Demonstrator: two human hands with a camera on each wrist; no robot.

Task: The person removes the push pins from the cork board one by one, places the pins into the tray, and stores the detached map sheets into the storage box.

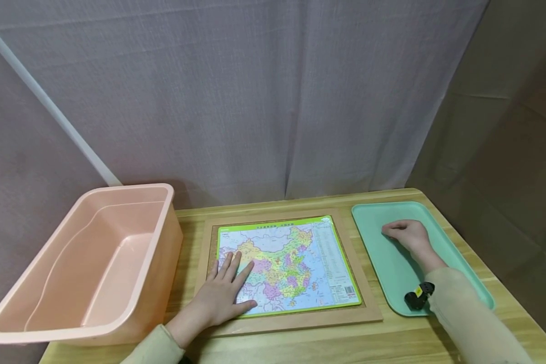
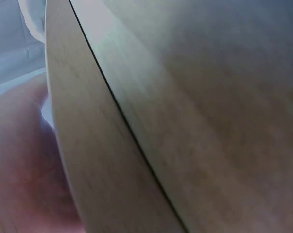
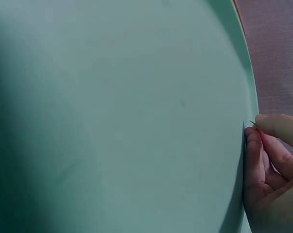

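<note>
My left hand point(image 1: 223, 293) lies with fingers spread on the left part of a colourful map of China point(image 1: 273, 273). The map has a green border and lies on a wood-framed board point(image 1: 318, 317). In the left wrist view, part of the left hand point(image 2: 25, 160) shows beside the wooden edge. Over the mint-green tray point(image 1: 377, 263), my right hand point(image 1: 409, 236) has its fingers curled, thumb against fingertips. The right wrist view shows that hand point(image 3: 272, 165) pinching a thin, pointed pin point(image 3: 253, 123); its head is hidden by the fingers.
A deep pink plastic tub point(image 1: 156, 263) stands at the left end of the wooden table point(image 1: 318, 344). Grey curtain cloth point(image 1: 236, 111) hangs behind the table. A small black camera point(image 1: 419, 296) is strapped at the right wrist, over the tray's near end.
</note>
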